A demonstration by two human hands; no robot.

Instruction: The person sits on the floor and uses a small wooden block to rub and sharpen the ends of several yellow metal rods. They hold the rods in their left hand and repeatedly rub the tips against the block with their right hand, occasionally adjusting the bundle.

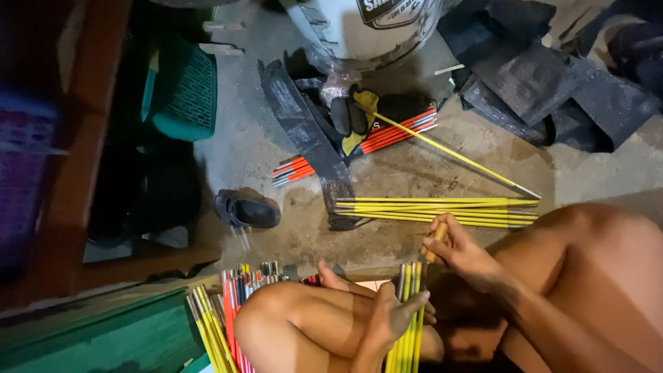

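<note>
Rods everywhere on the concrete floor (414, 173): we hold a small bundle of yellow rods (407, 324) upright between our knees, our left hand (390, 314) wrapped around it. Our right hand (459, 252) is closed on a wooden-handled tool (434, 243) — its tip meets the bundle's upper ends. Just beyond lie a flat stack of yellow rods (442, 211), one slanted yellow rod (449, 148), red-orange rods (387, 138) and a black sandal (247, 208) — more mixed rods (224, 311) stand at our left knee.

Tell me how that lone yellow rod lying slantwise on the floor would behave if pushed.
The yellow rod looks thin, round and straight, so it would probably roll. Being so slender, it is likely light and may flex slightly. Its metal tip could scrape the concrete floor.
</note>
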